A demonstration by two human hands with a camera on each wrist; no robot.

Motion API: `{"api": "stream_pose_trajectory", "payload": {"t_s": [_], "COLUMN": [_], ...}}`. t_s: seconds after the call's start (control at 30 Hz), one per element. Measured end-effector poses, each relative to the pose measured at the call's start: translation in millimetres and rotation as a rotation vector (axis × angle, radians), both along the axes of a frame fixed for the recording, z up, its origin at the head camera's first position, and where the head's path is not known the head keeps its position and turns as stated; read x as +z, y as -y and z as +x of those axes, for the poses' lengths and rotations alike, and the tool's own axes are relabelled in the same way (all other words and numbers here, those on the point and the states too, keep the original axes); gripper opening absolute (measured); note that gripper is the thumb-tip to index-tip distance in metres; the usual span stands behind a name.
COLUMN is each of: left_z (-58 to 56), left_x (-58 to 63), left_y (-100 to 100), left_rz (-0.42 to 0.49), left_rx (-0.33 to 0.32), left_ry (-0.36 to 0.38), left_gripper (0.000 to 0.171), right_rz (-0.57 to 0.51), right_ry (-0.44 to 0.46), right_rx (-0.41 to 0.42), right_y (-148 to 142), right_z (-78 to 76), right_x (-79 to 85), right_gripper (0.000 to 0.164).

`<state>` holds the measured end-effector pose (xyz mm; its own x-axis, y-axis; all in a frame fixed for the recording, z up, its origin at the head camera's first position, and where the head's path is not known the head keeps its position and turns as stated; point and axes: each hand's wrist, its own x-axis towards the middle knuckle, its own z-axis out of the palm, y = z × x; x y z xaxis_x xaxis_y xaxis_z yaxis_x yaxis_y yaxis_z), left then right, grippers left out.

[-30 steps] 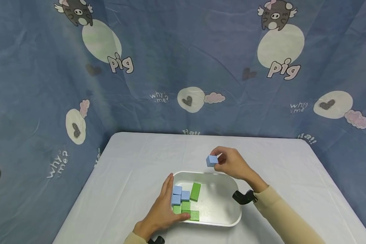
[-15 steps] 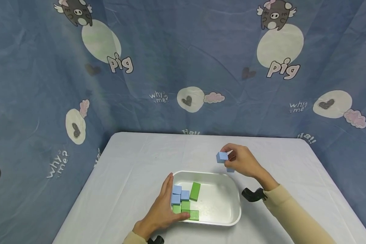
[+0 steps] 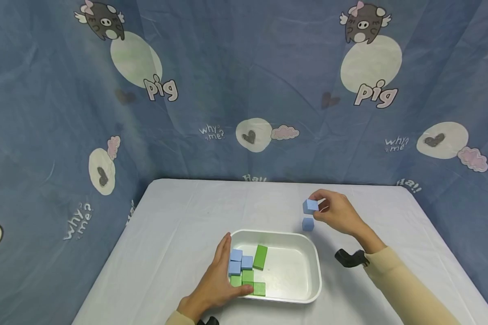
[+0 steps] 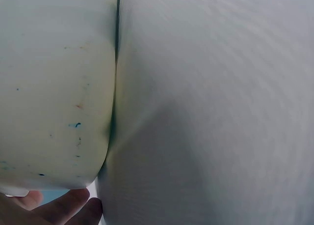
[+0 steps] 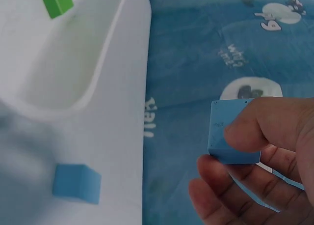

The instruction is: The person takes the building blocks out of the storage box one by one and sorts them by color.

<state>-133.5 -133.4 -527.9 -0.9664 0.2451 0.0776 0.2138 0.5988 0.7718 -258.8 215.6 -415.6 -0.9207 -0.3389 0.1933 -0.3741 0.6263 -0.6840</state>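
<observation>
My right hand (image 3: 338, 213) pinches a light-blue cube (image 3: 310, 206) between thumb and fingers, raised over the table beyond the tray's far right corner. In the right wrist view the thumb lies across one face of this cube (image 5: 228, 131). Below it, a second blue cube (image 3: 307, 224) sits on the white cloth. My left hand (image 3: 213, 280) rests against the left end of the white tray (image 3: 319, 271), fingers straight along that end and thumb over the near rim. Close to it, inside the tray, are three blue cubes (image 3: 234, 268) and several green cubes (image 3: 247, 276).
A longer green block (image 3: 260, 257) lies in the tray, right of the cubes. The tray stands on a white-covered table (image 3: 179, 225). Behind the table hangs a blue printed curtain (image 3: 211, 104). A black wrist mount (image 3: 351, 258) sticks out from the right sleeve.
The right hand has moved right and slightly away with its blue cube. The second cube, hidden at first and then partly covered, now shows fully on the table. The left hand stays in place.
</observation>
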Motion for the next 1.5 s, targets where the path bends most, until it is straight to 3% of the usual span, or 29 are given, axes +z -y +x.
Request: {"api": "stream_pose_trajectory", "payload": {"t_s": [0.6, 1.5], "left_z": [0.3, 1.7], "left_x": [0.4, 1.8], "left_y": [-0.3, -2.1], "left_rz": [-0.006, -0.017], "left_rx": [-0.002, 0.015], "left_ry": [-0.005, 0.014], "left_gripper": [0.142, 0.143], "right_rz": [0.012, 0.066], "right_ry": [0.046, 0.112], "right_rx": [-0.074, -0.123], "right_y": [-25.4, -46.6], "right_z": [-1.3, -4.1], "right_x": [-12.7, -47.5], "right_gripper": [0.031, 0.031]}}
